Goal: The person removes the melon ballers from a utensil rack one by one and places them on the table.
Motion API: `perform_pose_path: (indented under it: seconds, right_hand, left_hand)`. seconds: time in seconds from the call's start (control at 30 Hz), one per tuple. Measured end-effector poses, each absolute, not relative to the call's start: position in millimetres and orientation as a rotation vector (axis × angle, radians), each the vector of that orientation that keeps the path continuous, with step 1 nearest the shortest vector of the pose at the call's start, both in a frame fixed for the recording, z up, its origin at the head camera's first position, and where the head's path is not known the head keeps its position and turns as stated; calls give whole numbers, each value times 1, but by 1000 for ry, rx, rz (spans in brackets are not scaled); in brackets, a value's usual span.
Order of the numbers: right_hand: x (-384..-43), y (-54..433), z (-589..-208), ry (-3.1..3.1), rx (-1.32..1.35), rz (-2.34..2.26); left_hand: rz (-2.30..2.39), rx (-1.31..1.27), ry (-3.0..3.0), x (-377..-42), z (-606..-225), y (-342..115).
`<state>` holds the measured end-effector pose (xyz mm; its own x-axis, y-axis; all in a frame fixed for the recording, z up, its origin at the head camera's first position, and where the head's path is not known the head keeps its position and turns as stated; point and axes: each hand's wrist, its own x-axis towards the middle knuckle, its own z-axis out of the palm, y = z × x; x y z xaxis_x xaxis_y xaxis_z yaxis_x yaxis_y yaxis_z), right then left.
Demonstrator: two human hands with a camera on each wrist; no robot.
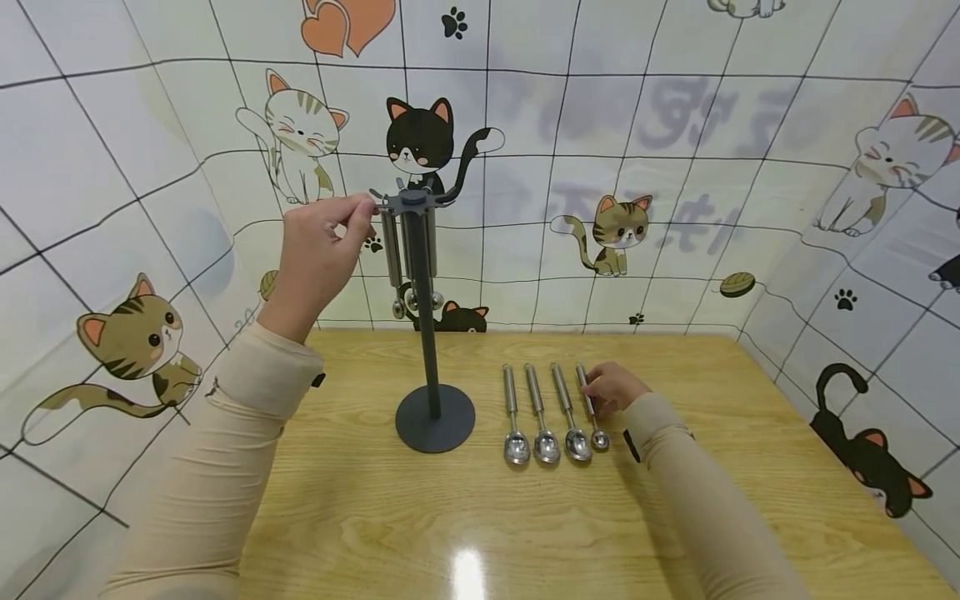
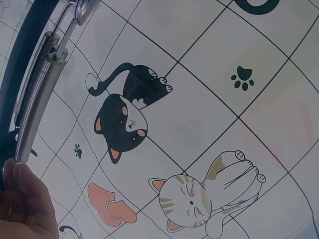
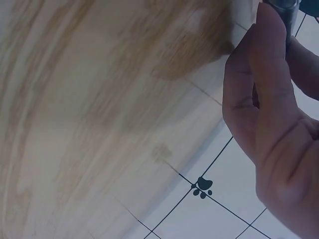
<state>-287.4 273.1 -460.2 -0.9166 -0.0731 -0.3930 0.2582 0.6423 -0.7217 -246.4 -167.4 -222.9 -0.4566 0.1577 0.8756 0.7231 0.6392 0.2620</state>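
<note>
A dark grey stand (image 1: 424,333) with a round base holds several metal scoops (image 1: 393,250) hanging from hooks at its top. My left hand (image 1: 322,246) pinches the top end of the leftmost hanging scoop, right at its hook. In the left wrist view, the fingertips meet the end of that scoop's handle (image 2: 37,107). On the table, right of the stand, three larger metal scoops (image 1: 547,446) lie side by side. A smaller melon baller (image 1: 599,439) lies at the right end of this row. My right hand (image 1: 615,387) pinches its handle between thumb and fingers.
The pale wooden table (image 1: 360,517) reaches back to a tiled wall covering (image 1: 525,192) printed with cartoon cats. Side walls with the same print stand at left and right. The stand's round base (image 1: 435,437) rests left of the row of scoops.
</note>
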Motion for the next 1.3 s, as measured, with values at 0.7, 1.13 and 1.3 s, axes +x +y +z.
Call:
perform_pose_path:
  seconds: [0.7,1.13,1.3]
  right_hand:
    - [-294,273,-469,2552,213,-1142]
    - [-288,278,-456,2542,150,-1164]
    - [-290,272,-441,2594,124,-1189]
  left_hand:
    - [-799,-701,-1958,-248,-221,-166]
    - [-804,-689,-1973,-249,-222,-165]
    - [-802,-688,-1966,-250,-223,-168]
